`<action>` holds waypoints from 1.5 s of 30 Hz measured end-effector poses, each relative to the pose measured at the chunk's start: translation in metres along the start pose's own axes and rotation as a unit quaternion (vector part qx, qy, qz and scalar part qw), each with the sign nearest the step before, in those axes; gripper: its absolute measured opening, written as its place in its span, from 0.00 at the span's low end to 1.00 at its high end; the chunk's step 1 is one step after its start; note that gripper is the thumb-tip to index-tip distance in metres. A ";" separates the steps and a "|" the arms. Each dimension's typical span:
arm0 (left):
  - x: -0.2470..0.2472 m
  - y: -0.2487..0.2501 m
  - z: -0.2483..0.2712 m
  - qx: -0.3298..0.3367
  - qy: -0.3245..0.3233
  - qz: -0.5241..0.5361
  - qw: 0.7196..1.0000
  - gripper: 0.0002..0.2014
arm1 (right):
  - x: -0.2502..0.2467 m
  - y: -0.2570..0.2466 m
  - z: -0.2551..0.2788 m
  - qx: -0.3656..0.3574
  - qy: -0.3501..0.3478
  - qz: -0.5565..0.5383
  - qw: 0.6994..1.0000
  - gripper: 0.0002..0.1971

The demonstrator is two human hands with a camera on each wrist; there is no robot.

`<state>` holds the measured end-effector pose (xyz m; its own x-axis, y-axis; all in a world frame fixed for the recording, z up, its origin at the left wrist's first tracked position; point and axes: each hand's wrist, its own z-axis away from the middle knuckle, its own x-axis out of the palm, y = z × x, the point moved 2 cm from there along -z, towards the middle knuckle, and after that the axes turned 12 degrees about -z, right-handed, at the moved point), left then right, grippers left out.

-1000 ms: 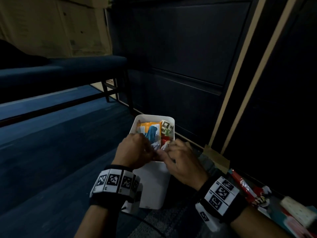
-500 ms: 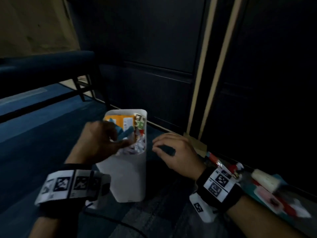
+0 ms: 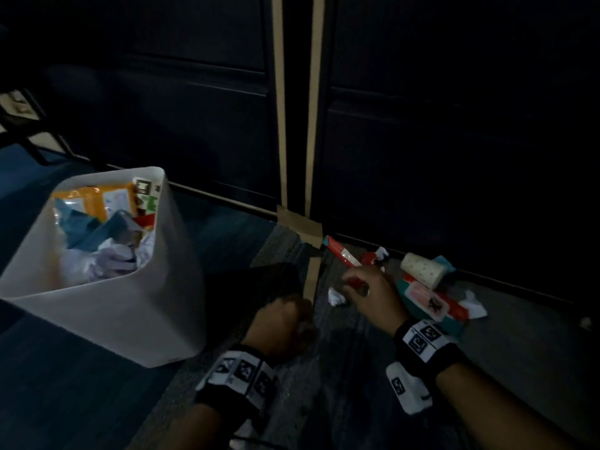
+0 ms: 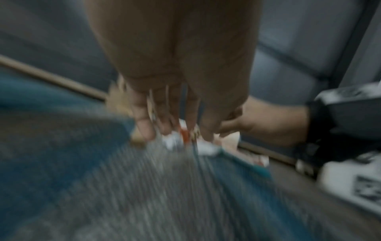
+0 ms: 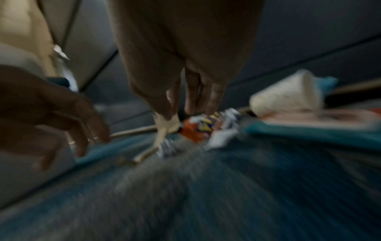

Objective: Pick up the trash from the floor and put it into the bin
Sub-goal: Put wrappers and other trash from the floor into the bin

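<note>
The white bin stands on the floor at the left, filled with wrappers and crumpled paper. To its right a pile of trash lies along the wall: a red-orange wrapper, a crumpled white paper, a paper cup on its side and a teal packet with a pink label. My right hand reaches down over the red-orange wrapper with fingers extended; the blur hides any contact. My left hand hovers over the carpet between bin and pile, fingers hanging down and holding nothing.
A dark panelled wall with two tan tape strips runs behind the trash. The floor is blue and grey carpet. Chair legs stand at the far left. Both wrist views are motion-blurred.
Both hands have left the bin's opening and swung right and down toward the trash pile by the wall. The head view has turned right, so the bin now sits at the left.
</note>
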<state>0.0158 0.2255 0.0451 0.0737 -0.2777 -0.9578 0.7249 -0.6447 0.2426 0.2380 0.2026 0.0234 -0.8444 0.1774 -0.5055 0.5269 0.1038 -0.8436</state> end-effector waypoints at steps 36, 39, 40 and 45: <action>0.014 0.002 -0.057 -0.034 0.137 0.063 0.988 0.10 | 0.011 0.015 0.005 0.006 -0.003 0.151 0.989 0.24; -0.038 -0.008 -0.033 -0.033 0.234 0.070 0.969 0.05 | 0.022 -0.029 -0.016 -0.055 -0.010 0.090 0.994 0.21; -0.054 -0.012 -0.024 -0.029 0.264 0.074 0.961 0.04 | 0.026 -0.047 -0.022 -0.089 -0.010 0.073 0.993 0.21; -0.128 -0.036 0.020 -0.073 0.372 0.079 0.922 0.13 | 0.054 -0.134 -0.043 -0.218 -0.064 0.011 0.974 0.26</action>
<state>-0.0332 0.2699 0.1617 0.5968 0.2401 -0.7656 0.7452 -0.5197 0.4179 0.1257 0.2406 0.1173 -0.8230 0.0632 -0.5645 0.5125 0.5112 -0.6899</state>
